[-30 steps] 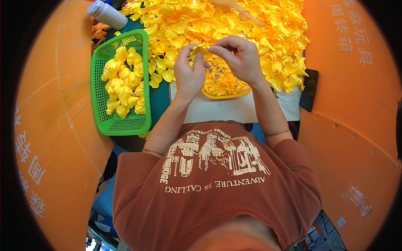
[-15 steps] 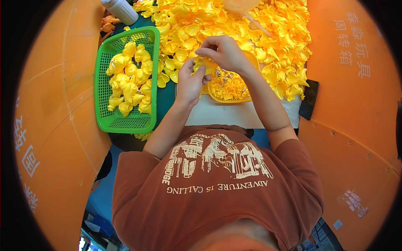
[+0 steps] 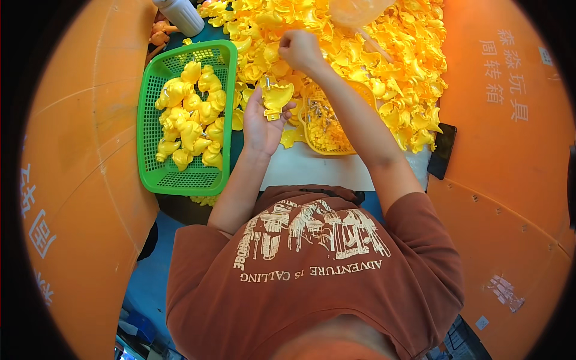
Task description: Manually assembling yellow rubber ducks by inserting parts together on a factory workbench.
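While orange bins (image 3: 90,180) flank both sides of the frame, a yellow parts pile (image 3: 384,66) fills the top centre, green basket (image 3: 157,174) of yellow ducks (image 3: 189,114) at left. Left hand (image 3: 262,123), centre, fingers curled round a yellow shell (image 3: 277,96). Right hand (image 3: 300,51), fist closed in the pile; contents can't tell.

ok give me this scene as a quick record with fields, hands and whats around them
left hand: palm up, holding a yellow plastic shell piece
right hand: closed, reaching into the yellow parts pile
green basket: at the person's left, holds assembled yellow toys
yellow tray: under the right forearm, holds small parts
white bottle: beyond the basket
black phone: at the pile's right edge
orange bins: on both sides
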Tool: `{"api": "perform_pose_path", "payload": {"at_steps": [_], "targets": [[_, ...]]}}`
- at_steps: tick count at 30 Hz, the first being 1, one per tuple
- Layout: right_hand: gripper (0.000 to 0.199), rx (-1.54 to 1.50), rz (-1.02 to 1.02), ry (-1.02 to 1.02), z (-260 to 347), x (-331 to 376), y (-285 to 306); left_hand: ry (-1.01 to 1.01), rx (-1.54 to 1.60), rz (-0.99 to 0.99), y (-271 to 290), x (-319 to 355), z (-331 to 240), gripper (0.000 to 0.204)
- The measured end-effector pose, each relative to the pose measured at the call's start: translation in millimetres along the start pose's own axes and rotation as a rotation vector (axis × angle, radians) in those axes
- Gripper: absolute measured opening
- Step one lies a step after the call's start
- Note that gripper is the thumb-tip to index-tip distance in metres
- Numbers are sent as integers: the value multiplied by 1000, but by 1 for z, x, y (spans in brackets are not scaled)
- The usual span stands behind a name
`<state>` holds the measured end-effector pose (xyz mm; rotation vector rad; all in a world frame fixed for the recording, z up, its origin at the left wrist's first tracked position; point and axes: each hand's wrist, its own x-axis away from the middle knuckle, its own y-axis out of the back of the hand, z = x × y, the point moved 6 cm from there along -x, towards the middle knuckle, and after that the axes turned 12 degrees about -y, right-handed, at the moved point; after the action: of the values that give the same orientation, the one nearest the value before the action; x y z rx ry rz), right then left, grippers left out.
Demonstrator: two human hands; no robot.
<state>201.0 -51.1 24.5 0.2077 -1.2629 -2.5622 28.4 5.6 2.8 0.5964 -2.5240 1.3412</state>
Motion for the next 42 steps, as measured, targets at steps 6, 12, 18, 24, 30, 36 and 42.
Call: {"api": "perform_pose_path", "payload": {"at_steps": [6,12,18,24,30,36,42], "targets": [[31,-1154,283,-152,-3,88,60,-38,-44,31,-11,-14,3,35],[33,-739,156,-61,-4,137,79,-26,93,152,-54,-11,19,37],[35,-863,93,-6,-12,143,88,4,192,229,-75,-11,35,35],[38,-834,81,20,-8,142,93,12,178,310,-82,-4,37,36],[36,-1038,155,-53,-11,139,90,6,194,316,-80,-4,39,36],[32,-1119,165,-90,-12,139,90,-3,206,288,-82,0,38,36],[27,-1118,189,-80,-12,138,91,-13,150,332,-79,-2,38,37]]}}
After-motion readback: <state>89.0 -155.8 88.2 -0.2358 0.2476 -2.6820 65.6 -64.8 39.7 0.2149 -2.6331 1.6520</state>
